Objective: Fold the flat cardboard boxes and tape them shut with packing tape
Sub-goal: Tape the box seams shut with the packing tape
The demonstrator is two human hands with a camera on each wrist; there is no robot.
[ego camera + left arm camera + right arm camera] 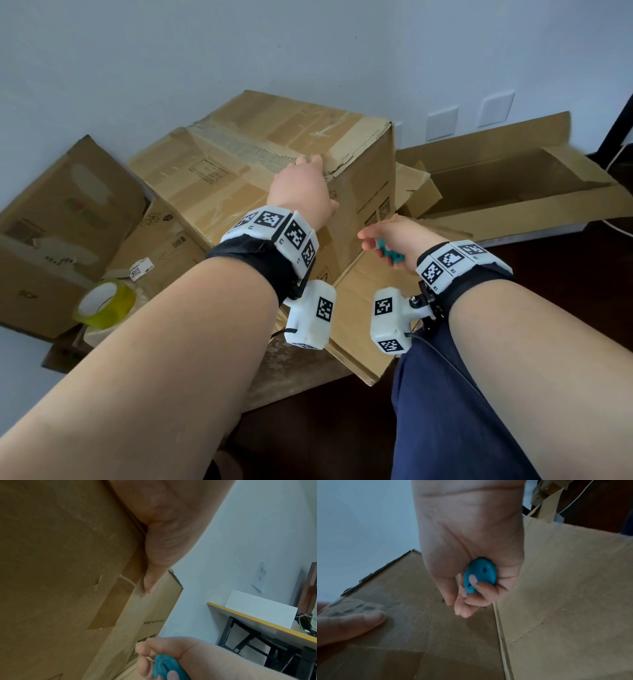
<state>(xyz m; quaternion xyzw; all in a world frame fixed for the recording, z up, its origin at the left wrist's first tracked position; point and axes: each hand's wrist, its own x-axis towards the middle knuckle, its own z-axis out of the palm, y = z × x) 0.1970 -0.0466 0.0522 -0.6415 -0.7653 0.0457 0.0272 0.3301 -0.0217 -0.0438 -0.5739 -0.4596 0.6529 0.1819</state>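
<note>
A large assembled cardboard box [260, 161] stands in the middle of the head view, its top seam covered with clear tape. My left hand [322, 181] lies on the near right top edge, fingers flat on the top. The left thumb [159, 555] runs down the box's side, where it presses on a tape end [351, 609]. My right hand [371, 241] hovers beside the box's near side and grips a small teal cutter [388, 253], also seen from the right wrist [479, 573]. A yellow-tinted roll of packing tape [106, 303] sits at the lower left.
More cardboard boxes [61, 219] lean against the wall at the left. An open box with spread flaps [507, 185] lies to the right. A loose flap [565, 601] juts out under my right hand. A yellow-edged desk [257, 622] stands further right.
</note>
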